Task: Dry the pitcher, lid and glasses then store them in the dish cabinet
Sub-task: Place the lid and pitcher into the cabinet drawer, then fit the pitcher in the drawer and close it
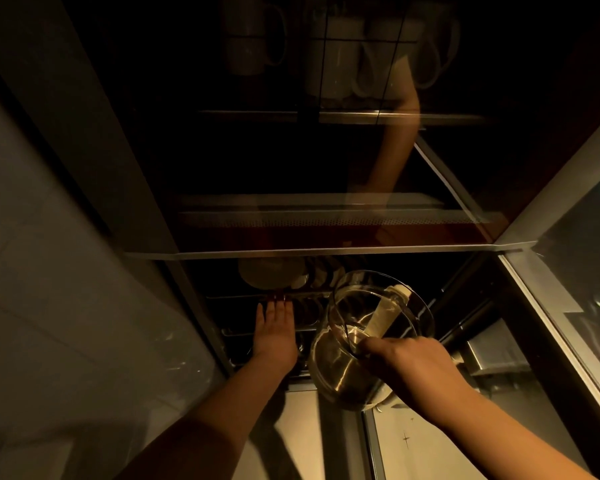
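**Pitcher held at the open dish cabinet**

The right hand (pixel 409 365) grips the glass pitcher (pixel 364 341) by its rim and holds it tilted. The left hand (pixel 274 334) lies flat, fingers spread, on a wire rack (pixel 312 294) inside the dark cabinet (pixel 326 252). Plates (pixel 271 275) stand behind it; mugs (pixel 343 57) sit higher up.

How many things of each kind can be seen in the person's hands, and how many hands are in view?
Glass pitcher: 1, gripped by the right hand
Hands: 2; the left hand is open and holds nothing
Total: 3
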The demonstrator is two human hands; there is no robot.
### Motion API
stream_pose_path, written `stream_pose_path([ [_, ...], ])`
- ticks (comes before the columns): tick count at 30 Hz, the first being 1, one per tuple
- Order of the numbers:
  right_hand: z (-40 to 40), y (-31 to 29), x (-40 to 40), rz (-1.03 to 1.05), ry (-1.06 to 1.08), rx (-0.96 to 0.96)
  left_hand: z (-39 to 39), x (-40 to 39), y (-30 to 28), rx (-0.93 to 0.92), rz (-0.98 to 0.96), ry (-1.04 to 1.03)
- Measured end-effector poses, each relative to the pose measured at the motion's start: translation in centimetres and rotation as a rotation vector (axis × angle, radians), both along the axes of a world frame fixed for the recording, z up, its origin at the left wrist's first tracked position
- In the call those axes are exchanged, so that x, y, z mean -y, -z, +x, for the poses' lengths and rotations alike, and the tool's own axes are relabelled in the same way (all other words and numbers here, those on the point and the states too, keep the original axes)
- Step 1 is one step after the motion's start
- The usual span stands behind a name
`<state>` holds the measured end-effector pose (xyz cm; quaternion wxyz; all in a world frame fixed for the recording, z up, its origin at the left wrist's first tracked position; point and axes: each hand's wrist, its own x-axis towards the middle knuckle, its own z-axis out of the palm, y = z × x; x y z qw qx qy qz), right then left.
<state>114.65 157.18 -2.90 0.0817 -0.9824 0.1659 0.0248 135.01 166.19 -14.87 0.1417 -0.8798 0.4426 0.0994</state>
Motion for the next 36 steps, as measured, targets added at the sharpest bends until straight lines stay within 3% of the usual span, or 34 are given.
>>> stream_pose_path([
  [8, 0.1, 0.0, 0.0, 0.005, 0.005, 0.005, 0.7, 0.2, 0.3, -0.012, 0.027, 0.001],
  [15, -0.1, -0.2, -0.4, 0.011, 0.004, 0.011, 1.7, 0.5, 0.1, -0.059, -0.126, 0.003],
  [22, -0.2, -0.2, -0.7, 0.006, 0.014, 0.013, 2.8, 0.9, 0.0, -0.144, -0.164, -0.041],
  [30, -0.3, 0.4, -0.6, -0.013, 0.020, 0.028, 2.3, 0.3, -1.5, -0.116, -0.183, -0.020],
  [33, -0.5, 0.5, -0.4, -0.023, 0.009, 0.046, 0.5, -0.7, -3.1, -0.117, -0.342, 0.010],
  [36, -0.6, 0.5, -0.2, -0.039, -0.004, 0.040, -2.2, -1.8, -5.5, -0.240, -0.670, 0.104],
])
